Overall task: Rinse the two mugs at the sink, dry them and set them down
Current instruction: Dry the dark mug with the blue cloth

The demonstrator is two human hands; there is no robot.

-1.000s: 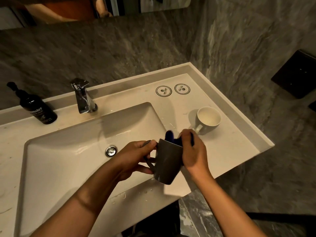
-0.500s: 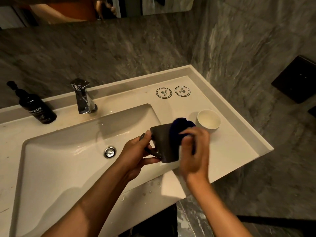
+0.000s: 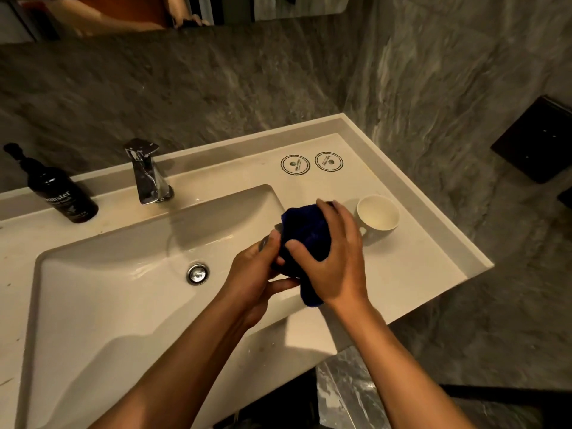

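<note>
**Hands at work on a dark mug over the sink**

Both hands meet above the right end of the basin. The left hand curls its fingers round a dark mug, of which only a sliver of rim shows betw. thumb and cloth (the rest is hidden, so its tilt cannot be told). The right hand is spread wide over a dark blue cloth, palm down, fingers and thumb pressing the cloth against the mug; a corner of the cloth hangs out below the wrist. Just beside the right hand's fingertips, upright on the pale surface to the right of the basin, stands a white mug, mouth up, its handle pointing toward the hands and partly hidden behind them. Whether it touches the hand cannot be told.

Farther back on the surface, two round printed coasters lie side by side, near the rear ledge and well apart from the white mug. A chrome tap rises at the back edge of the basin, and a black pump bottle w/ white lettering stands at far left. The drain plug sits in the basin floor, near the left hand. Grey marbled wall behind; a dark square panel is mounted at right.
</note>
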